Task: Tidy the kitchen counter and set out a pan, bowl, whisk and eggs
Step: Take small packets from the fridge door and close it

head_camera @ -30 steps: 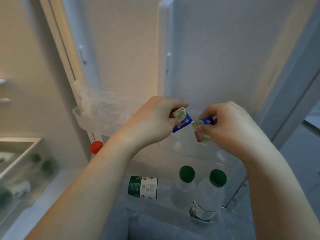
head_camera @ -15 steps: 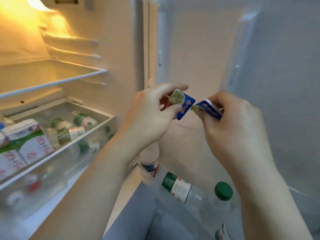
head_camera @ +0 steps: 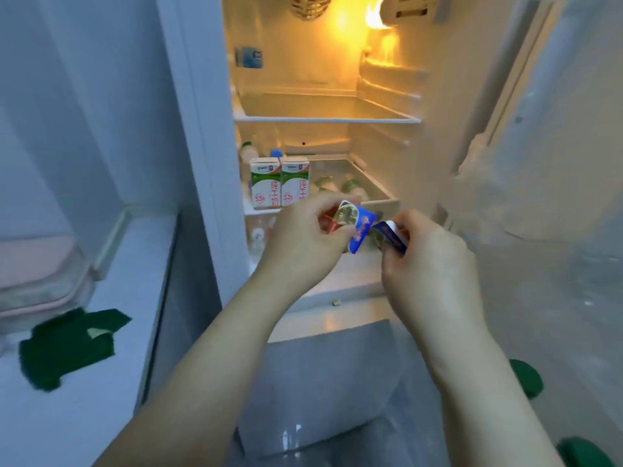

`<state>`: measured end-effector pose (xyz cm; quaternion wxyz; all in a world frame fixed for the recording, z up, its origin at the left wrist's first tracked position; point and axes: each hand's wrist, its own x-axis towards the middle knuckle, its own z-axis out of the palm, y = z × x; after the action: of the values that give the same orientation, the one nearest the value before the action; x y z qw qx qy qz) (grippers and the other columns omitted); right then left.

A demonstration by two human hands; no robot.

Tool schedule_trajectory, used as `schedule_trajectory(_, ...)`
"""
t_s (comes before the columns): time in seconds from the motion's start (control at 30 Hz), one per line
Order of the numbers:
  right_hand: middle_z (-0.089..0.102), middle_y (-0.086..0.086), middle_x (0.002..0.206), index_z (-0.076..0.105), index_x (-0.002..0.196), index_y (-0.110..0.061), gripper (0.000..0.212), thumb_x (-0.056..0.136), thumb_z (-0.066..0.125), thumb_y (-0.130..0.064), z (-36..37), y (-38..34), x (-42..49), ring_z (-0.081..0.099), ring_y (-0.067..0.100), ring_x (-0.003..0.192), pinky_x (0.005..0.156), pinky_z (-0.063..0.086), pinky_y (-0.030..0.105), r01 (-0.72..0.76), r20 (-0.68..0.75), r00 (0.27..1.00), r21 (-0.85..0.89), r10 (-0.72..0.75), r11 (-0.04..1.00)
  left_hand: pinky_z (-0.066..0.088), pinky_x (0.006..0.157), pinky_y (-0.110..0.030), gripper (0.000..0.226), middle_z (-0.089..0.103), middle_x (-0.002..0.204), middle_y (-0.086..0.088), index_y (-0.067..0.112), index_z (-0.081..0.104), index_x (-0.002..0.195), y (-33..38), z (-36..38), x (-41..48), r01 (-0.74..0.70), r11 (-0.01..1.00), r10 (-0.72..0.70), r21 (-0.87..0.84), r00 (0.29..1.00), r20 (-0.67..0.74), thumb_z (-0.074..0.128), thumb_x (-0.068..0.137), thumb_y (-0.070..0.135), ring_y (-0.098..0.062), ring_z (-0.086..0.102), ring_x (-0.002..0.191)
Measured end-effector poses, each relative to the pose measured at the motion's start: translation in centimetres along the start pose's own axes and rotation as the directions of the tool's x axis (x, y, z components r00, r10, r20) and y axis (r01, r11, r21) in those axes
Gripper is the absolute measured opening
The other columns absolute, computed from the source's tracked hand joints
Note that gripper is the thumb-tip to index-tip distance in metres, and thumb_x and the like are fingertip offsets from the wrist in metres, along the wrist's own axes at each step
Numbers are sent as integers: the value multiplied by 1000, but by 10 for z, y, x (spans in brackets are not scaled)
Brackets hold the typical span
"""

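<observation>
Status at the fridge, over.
Left hand pinches blue-and-red packet; right hand pinches blue packet. Fridge open. Milk cartons behind hands.

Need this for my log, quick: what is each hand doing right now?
Left hand: closed, pinching a small blue-and-red packet.
Right hand: closed, pinching a second blue packet.

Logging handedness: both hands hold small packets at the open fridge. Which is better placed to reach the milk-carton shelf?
Left, probably: the left hand pinches a blue packet directly below the milk cartons in the picture, while the right hand holds a second packet nearer the door.
</observation>
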<state>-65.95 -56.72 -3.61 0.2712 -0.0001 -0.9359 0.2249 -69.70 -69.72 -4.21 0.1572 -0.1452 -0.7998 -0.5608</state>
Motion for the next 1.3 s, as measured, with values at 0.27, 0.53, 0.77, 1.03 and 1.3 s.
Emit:
schedule_trajectory(0.27, 63, 8, 90, 58, 97, -14, 10, 90, 52, -16, 35, -61, -49, 54, 34, 87, 61, 31, 34, 184, 145, 965, 216, -218, 959, 57, 76, -32, 32, 70, 81, 4, 28, 71, 94, -9, -79, -89, 214, 964, -174, 159, 957, -234, 61, 77, 4, -17, 64, 75)
schedule_trajectory(0.53, 59, 5, 79, 57, 89, -16, 2, 88, 55, -18, 47, -150, -134, 46, 28, 73, 59, 31, 31, 328, 268, 825, 491, -498, 807, 47, 63, -13, 33, 69, 83, 6, 20, 72, 103, 14, -162, -224, 425, 853, -207, 303, 809, -550, 63, 77, 1, 4, 55, 62)
schedule_trajectory(0.77, 57, 6, 79, 55, 88, -15, 5, 88, 55, -19, 6, -212, -242, 43, 29, 74, 61, 32, 32, 433, 286, 627, 646, -725, 629, 44, 62, -11, 34, 69, 84, 11, 23, 72, 99, 78, -193, -371, 617, 732, -193, 290, 595, -780, 60, 77, -1, 8, 54, 61)
schedule_trajectory(1.03, 61, 0, 79, 59, 86, -19, 7, 82, 56, -15, -86, -225, -411, 52, 26, 75, 59, 33, 29, 397, 269, 318, 833, -909, 385, 46, 67, -11, 30, 69, 84, 13, 24, 72, 100, 169, -155, -571, 792, 597, -164, 127, 275, -947, 60, 81, 5, 6, 57, 66)
schedule_trajectory(1.3, 65, -5, 73, 60, 81, -22, 6, 84, 62, -27, -197, -209, -602, 60, 18, 72, 58, 41, 27, 191, 194, -87, 966, -977, 174, 41, 54, -7, 24, 62, 73, 15, 20, 69, 90, 271, -76, -778, 840, 518, -74, -161, -144, -987, 63, 77, 0, 9, 52, 54)
